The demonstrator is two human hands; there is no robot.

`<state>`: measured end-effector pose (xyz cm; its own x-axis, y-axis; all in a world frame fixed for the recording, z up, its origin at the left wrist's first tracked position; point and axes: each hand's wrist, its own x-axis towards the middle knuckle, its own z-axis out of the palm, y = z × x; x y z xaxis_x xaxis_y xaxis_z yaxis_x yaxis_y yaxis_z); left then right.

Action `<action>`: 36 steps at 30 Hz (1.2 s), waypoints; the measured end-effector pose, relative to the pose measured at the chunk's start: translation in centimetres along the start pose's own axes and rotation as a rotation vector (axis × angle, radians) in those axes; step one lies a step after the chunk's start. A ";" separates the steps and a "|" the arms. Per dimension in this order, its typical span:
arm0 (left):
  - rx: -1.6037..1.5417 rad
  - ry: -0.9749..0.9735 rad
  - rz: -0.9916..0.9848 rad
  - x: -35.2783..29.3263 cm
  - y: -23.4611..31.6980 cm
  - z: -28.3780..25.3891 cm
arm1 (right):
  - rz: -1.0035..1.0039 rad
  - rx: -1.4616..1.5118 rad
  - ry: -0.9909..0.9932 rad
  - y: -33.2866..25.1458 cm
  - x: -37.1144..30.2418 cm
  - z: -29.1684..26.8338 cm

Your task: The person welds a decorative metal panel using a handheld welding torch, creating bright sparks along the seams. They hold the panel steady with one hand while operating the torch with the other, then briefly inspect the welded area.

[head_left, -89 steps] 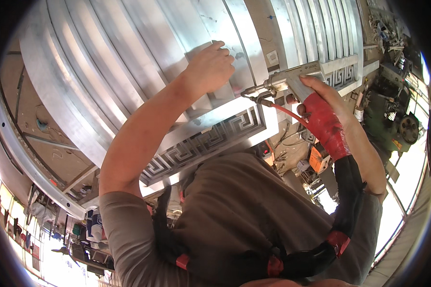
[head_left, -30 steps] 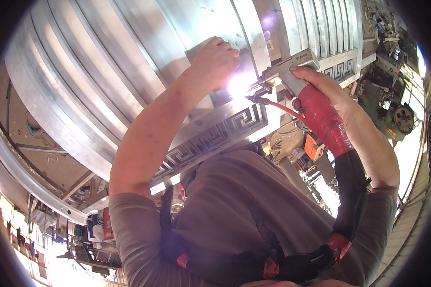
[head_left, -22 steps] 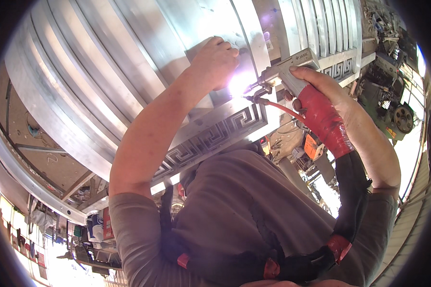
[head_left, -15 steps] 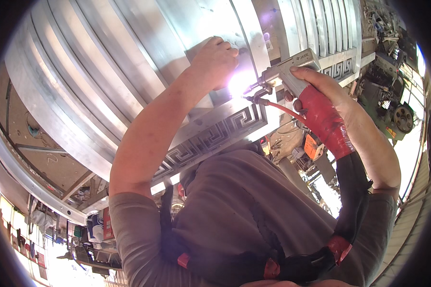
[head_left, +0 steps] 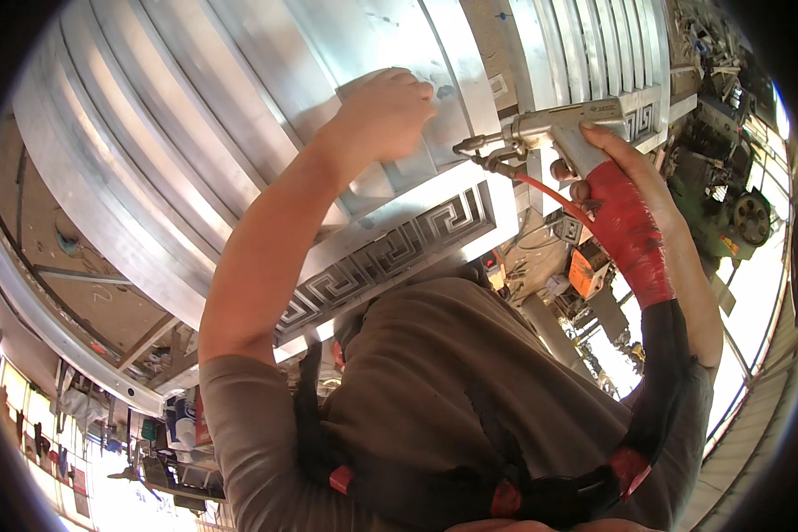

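A silver welding gun (head_left: 569, 124) is gripped in my right hand (head_left: 637, 168), with my thumb over its back and fingertips round its red-taped handle. Its nozzle points left, just over the edge of a large ribbed metal panel (head_left: 266, 97). A thin orange hose (head_left: 550, 193) runs from the front of the gun to its handle. My left hand (head_left: 388, 113) is closed and rests on the panel, left of the nozzle; whatever its curled fingers hold, if anything, is hidden. Below it, a strip with a Greek-key pattern (head_left: 399, 253) borders the panel.
A second ribbed panel (head_left: 585, 53) lies at the far right. A thick black sleeved cable (head_left: 661, 381) bends from the gun handle down across my front. An orange box (head_left: 583, 273), green machinery (head_left: 740, 222) and scattered workshop clutter stand to the right.
The bright welding arc at the nozzle has gone out. My right hand has moved the gun slightly right, and its body now lies more level. My left hand has shifted slightly left.
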<state>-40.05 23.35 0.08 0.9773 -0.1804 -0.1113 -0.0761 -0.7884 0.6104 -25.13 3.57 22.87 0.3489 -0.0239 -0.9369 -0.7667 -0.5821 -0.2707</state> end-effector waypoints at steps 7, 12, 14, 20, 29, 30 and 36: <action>0.044 0.104 -0.007 -6.3 -1.3 -0.5 | 0.013 0.161 -0.057 2.7 0.3 -1.4; 0.153 0.031 0.069 -7.6 -1.8 -0.1 | 0.043 0.165 -0.175 4.6 0.7 -1.4; 0.170 0.016 0.050 -7.2 -1.7 0.1 | 0.061 0.113 -0.204 5.1 0.7 -1.4; 0.165 -0.057 0.006 -5.9 -1.6 0.1 | 0.066 0.036 -0.224 5.8 1.3 0.0; 0.079 -0.109 -0.051 -5.0 -1.5 0.1 | 0.121 -0.013 -0.204 4.4 1.8 2.5; 0.078 -0.127 -0.063 -4.8 -1.5 0.2 | 0.123 -0.020 -0.192 4.1 1.7 2.6; 0.069 -0.099 -0.037 -4.7 -2.1 0.8 | 0.146 -0.056 -0.177 3.2 1.9 4.2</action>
<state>-44.67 25.40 -1.33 0.9555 -0.2049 -0.2122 -0.0569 -0.8338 0.5491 -29.17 5.10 19.33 0.1326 0.0287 -0.9908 -0.7695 -0.6271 -0.1211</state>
